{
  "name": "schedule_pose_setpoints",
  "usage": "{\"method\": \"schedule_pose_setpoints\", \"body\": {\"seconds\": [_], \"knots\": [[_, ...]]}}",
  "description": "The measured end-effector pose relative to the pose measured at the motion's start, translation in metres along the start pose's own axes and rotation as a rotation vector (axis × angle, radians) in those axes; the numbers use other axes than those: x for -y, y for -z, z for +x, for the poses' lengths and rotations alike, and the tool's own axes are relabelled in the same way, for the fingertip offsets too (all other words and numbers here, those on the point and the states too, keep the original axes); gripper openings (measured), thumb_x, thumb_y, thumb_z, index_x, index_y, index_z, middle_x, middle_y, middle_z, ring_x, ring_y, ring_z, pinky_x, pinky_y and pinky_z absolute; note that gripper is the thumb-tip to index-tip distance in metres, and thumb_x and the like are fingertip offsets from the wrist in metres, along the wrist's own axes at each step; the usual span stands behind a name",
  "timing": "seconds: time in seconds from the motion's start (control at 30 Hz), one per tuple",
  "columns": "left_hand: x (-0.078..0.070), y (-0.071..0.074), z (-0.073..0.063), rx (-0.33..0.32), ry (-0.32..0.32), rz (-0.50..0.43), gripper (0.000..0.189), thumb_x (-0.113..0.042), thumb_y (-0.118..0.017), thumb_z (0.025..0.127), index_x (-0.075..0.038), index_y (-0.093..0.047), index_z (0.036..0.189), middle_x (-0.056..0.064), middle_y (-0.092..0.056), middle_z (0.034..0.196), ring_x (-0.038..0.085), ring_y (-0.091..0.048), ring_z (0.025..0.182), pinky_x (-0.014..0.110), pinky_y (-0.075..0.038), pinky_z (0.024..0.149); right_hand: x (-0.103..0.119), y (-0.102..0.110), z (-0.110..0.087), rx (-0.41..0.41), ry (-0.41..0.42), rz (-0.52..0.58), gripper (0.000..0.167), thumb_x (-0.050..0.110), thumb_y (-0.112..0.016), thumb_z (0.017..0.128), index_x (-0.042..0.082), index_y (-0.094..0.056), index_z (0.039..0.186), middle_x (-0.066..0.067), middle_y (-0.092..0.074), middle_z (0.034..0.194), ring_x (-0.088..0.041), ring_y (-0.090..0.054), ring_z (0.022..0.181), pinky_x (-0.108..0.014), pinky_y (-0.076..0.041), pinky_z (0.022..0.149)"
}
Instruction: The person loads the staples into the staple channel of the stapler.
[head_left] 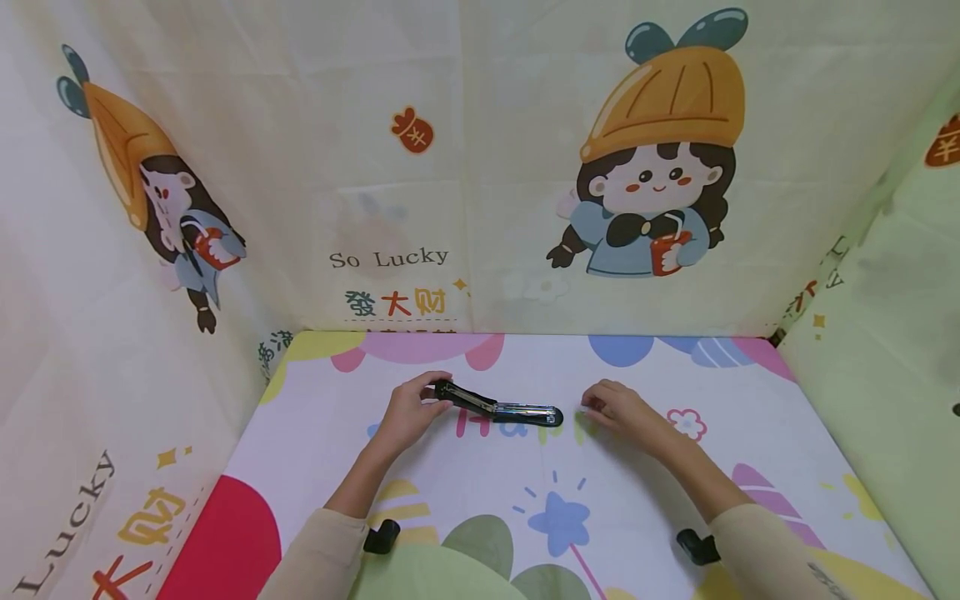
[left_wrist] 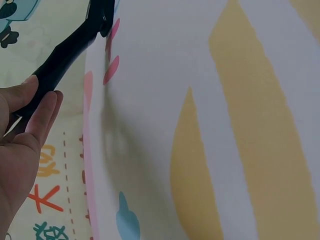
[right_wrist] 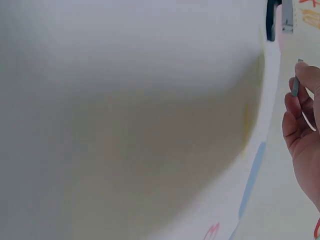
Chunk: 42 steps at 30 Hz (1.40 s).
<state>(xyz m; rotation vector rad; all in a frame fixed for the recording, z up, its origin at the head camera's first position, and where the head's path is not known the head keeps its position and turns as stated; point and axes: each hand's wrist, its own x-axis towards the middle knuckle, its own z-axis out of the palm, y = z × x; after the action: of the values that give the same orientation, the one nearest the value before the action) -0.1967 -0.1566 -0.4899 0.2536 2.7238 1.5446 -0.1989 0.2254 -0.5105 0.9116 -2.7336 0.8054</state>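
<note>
A black stapler (head_left: 525,414), swung open into a wide bend, extends across the middle of the head view. Its left end is gripped between the thumb and fingers of my left hand (head_left: 408,412). In the left wrist view the dark stapler body (left_wrist: 65,57) sits between that thumb and the fingers. My right hand (head_left: 626,410) is a short gap to the right of the stapler's free end. Its thumb and fingers pinch a short grey strip of staples (right_wrist: 296,85), seen in the right wrist view. The metal channel inside the stapler faces up; whether it holds staples I cannot tell.
A white table cover (head_left: 442,467) with coloured prints lies under both hands. Pale printed cloth (head_left: 510,167) hangs at the back and on both sides. A dark wrist camera (head_left: 382,537) sits by the left sleeve, another camera (head_left: 697,547) by the right.
</note>
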Motion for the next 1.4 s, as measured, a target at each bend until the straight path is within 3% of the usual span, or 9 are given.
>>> {"method": "schedule_pose_setpoints", "body": {"seconds": [0.2,0.53,0.87,1.4], "knots": [[-0.001,0.001,0.000,-0.002,-0.003,0.000,0.044,-0.003,-0.076,0.081,-0.013,-0.065,0.122,0.004,-0.066,0.121,0.024,-0.068,0.101,0.029,-0.059,0.080,0.015,-0.005,0.018,-0.011,0.058,0.010,0.016,0.006,-0.075,0.082,0.008,-0.066,0.095,0.001,-0.064,0.089,-0.011,-0.063,0.081,-0.028,-0.056,0.074],[-0.001,0.000,0.001,0.008,0.009,0.013,0.045,-0.003,-0.075,0.081,-0.012,-0.064,0.124,0.003,-0.066,0.121,0.023,-0.068,0.101,0.031,-0.059,0.081,0.036,-0.018,0.043,0.111,-0.003,0.023,0.014,0.015,-0.071,0.088,0.009,-0.068,0.100,0.004,-0.063,0.094,-0.010,-0.062,0.088,-0.028,-0.056,0.080],[-0.001,0.000,0.001,0.007,0.012,0.008,0.045,-0.004,-0.075,0.082,-0.011,-0.064,0.124,0.004,-0.066,0.122,0.024,-0.067,0.101,0.029,-0.059,0.079,0.048,-0.033,0.063,0.127,0.075,0.001,0.014,0.017,-0.070,0.089,0.011,-0.067,0.100,0.002,-0.064,0.095,-0.011,-0.062,0.089,-0.028,-0.055,0.081],[-0.001,0.000,0.001,0.012,0.022,0.009,0.045,-0.004,-0.076,0.081,-0.012,-0.064,0.124,0.003,-0.066,0.121,0.022,-0.067,0.102,0.031,-0.059,0.081,0.060,-0.047,0.076,0.215,0.061,-0.031,0.015,0.019,-0.070,0.089,0.013,-0.070,0.103,0.000,-0.066,0.097,-0.011,-0.057,0.087,-0.026,-0.055,0.082]]}}
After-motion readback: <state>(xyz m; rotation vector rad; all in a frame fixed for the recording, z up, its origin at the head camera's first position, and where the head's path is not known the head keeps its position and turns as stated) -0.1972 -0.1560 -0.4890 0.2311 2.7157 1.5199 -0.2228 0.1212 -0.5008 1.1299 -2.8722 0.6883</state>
